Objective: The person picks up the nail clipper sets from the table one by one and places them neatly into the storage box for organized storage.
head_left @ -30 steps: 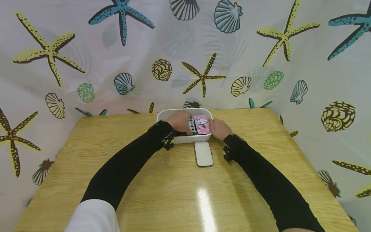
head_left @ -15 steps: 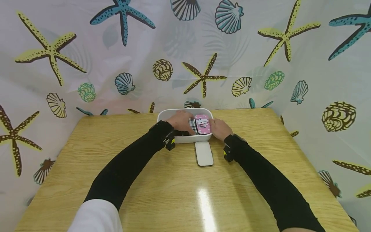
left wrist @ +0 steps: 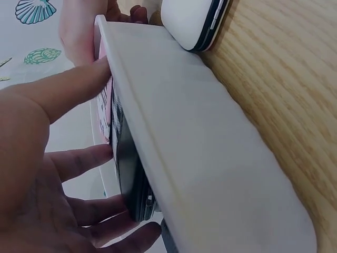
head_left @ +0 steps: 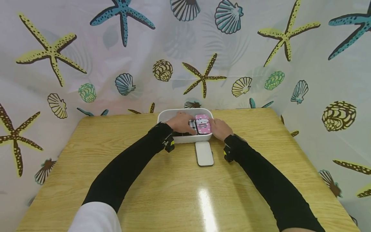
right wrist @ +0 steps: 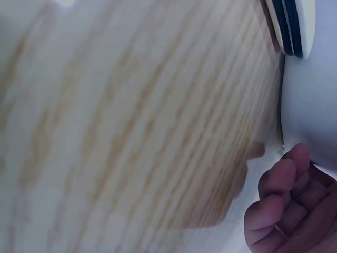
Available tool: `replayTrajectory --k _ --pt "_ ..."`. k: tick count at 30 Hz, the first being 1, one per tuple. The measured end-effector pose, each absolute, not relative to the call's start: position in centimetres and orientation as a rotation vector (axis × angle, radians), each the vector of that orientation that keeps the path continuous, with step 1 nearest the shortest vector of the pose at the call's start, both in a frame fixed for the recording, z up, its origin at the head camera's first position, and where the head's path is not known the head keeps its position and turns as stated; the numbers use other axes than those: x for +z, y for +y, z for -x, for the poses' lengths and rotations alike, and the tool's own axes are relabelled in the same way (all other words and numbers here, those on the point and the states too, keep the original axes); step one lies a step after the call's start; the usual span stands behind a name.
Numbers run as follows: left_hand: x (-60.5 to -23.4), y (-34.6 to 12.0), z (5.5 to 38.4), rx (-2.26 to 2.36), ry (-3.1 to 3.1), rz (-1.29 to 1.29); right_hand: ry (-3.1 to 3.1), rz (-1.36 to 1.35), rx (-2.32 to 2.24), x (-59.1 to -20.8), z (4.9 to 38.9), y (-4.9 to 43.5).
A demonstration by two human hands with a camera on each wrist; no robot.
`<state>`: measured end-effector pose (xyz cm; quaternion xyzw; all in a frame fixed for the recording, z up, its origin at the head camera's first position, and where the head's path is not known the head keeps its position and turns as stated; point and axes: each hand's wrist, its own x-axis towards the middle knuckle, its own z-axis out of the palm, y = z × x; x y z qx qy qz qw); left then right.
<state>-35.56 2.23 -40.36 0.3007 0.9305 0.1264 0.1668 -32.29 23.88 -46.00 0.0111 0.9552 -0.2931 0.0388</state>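
Note:
A white plastic storage box (head_left: pixel 189 139) stands near the table's back edge. Inside it, at the right end, lies a pink case (head_left: pixel 203 124) with a cat picture. Beside this is a black-and-white plaid case (head_left: pixel 192 125); a black case (left wrist: pixel 129 166) shows in the left wrist view. My left hand (head_left: pixel 180 122) is in the box, thumb and fingers spread apart over the plaid and black cases, fingertips touching them. At the box's right end, my right hand (head_left: pixel 220 128) grips the wall, with its fingers (right wrist: pixel 276 176) curled outside. The left hand hides part of the contents.
In front of the box lies a flat white-topped case (head_left: pixel 204 154) with dark sides, on the wooden table (head_left: pixel 162 193). A patterned cloth (head_left: pixel 139 58) with starfish and shells hangs behind and at both sides.
My left hand has loosened a little on the plaid case, its thumb and fingers now further apart. The right hand stays on the box.

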Motion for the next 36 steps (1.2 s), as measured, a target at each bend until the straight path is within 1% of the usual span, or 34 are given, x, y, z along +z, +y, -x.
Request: replayTrajectory --k 10,15,20,25,29,33,36 --pt "-40.4 1.9 35.2 0.377 2.643 -0.835 2.927 -0.039 -0.882 -46.0 32.2 23.8" --pt "-40.3 1.8 34.1 0.347 2.715 -0.833 2.929 -0.040 -0.882 -46.1 32.3 23.9" --pt "-40.2 2.1 31.7 0.376 2.931 -0.912 2.933 -0.027 -0.882 -46.4 32.6 24.1" --pt "-40.1 2.8 28.3 0.442 3.039 -1.168 2.939 -0.005 -0.887 -46.5 32.6 24.2" --pt "-40.7 3.5 25.9 0.365 3.014 -1.323 2.951 -0.001 -0.876 -46.4 32.5 24.2" --pt "-41.9 4.2 24.1 0.190 2.898 -1.336 2.946 -0.029 -0.883 -46.4 32.4 24.1" --pt "-42.9 4.7 23.3 0.063 2.835 -1.265 2.937 -0.050 -0.890 -46.4 32.4 24.0"
